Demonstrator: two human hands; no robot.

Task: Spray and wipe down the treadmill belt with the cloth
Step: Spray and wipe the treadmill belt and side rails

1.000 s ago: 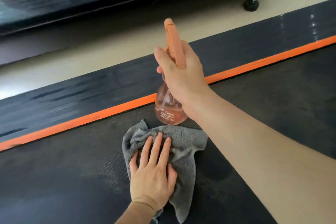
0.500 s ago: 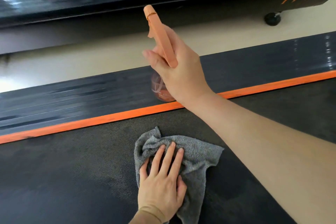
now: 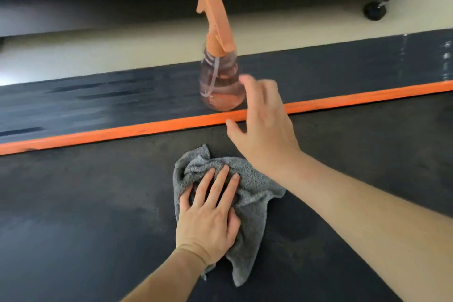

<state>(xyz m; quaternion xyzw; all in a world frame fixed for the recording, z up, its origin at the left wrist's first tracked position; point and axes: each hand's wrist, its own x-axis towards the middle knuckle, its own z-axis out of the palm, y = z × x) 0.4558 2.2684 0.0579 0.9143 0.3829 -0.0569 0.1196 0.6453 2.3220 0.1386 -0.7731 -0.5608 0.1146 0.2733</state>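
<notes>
The spray bottle (image 3: pixel 220 86) stands upright on the dark side rail (image 3: pixel 98 98), just past the orange stripe (image 3: pixel 122 133) that edges the treadmill belt (image 3: pixel 98 203). With nobody holding it, I'd say the spraying of this stretch is done for the moment. The wiping looks barely begun: the grey cloth (image 3: pixel 255 193) lies bunched on the belt, and only a faint sheen shows at its 9 o'clock. Most of the belt in view seems left to do.

The left hand (image 3: pixel 210 218) lies flat on the cloth with straight fingers, pressing it down rather than gripping it. The right hand (image 3: pixel 264 127) hangs at the cloth's 1 o'clock, fingers spread wide and holding nothing. Its fingertips are right beside the bottle, but blur stops me telling whether they touch it.

The bottle, at the cloth's 12 o'clock, is clear and pinkish with an orange trigger top. 1 thin tube curves down inside it. It seems to hold some pale liquid, though I can't read the level.

Further off at 2 o'clock, a small black wheel (image 3: pixel 374 10) sits on the pale floor (image 3: pixel 98 49).
</notes>
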